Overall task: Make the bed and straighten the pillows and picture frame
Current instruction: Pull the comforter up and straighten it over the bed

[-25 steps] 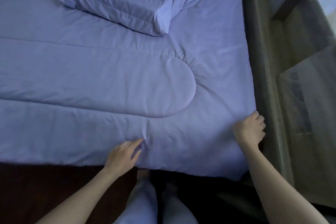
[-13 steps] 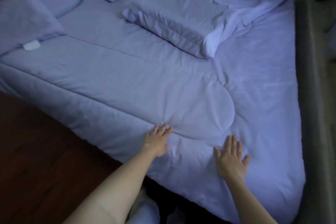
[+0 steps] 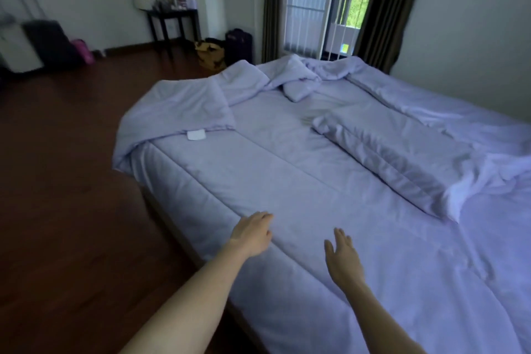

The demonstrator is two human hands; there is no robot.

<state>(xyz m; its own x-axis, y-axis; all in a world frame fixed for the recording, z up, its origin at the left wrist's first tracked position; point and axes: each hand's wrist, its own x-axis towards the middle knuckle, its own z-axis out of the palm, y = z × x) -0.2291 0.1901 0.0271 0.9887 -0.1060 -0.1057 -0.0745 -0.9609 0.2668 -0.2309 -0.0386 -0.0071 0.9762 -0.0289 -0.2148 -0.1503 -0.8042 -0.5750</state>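
Both hands are off the near corner now: a second ago the right hand [image 3: 343, 260] pinched the blanket's edge by the bed frame and the left hand [image 3: 253, 234] tugged a crease, then both pressed flat, and here they hover just over the blanket [image 3: 287, 169], palms down, fingers [image 3: 340, 234] spread wide and holding nothing. The view lifts too, from the near edge to the whole bed [image 3: 161, 204], and that tells the story: the near stretch looks smooth, so the job moves up the bed. And there is plenty left! The far corner of the blanket is folded back on itself, white tag [image 3: 196, 134] showing, a long pillow [image 3: 396, 158] lies slantwise across the middle, and a smaller pillow [image 3: 298, 89] sits crumpled near the window [image 3: 324, 0] among bunched bedding. No picture frame in sight. Edges: the left hand sits right at the side edge, where the blanket drops to the wooden floor [image 3: 71, 181]. That floor is open all along this side, luggage [image 3: 43, 37] and a small table [image 3: 172, 20] well apart, so walking up to that folded corner looks easy; the far side hugs the wall.
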